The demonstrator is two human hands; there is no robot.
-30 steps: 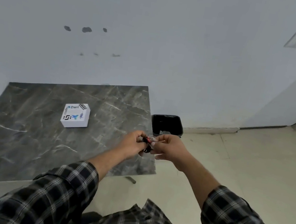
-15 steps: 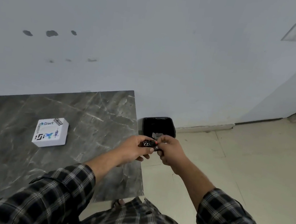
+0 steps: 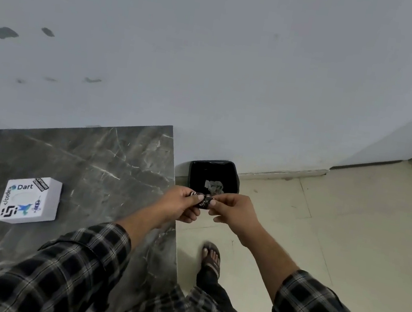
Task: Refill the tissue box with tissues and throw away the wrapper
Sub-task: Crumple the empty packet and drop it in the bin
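Both arms reach forward in checked sleeves, forearms bare, converging toward twelve o'clock. The left hand point(image 3: 180, 206) and right hand point(image 3: 234, 209) meet fingertip to fingertip, thumbs and forefingers pinched on the crumpled wrapper point(image 3: 202, 200) between them. One sandalled foot point(image 3: 210, 259) steps at six o'clock.

The tissue box point(image 3: 29, 200) sat on the table point(image 3: 96, 166). The bin point(image 3: 234, 176) stood on the floor right of the table, against the wall. Both hands point(image 3: 178, 205) held the wrapper point(image 3: 202, 200) just before the bin.
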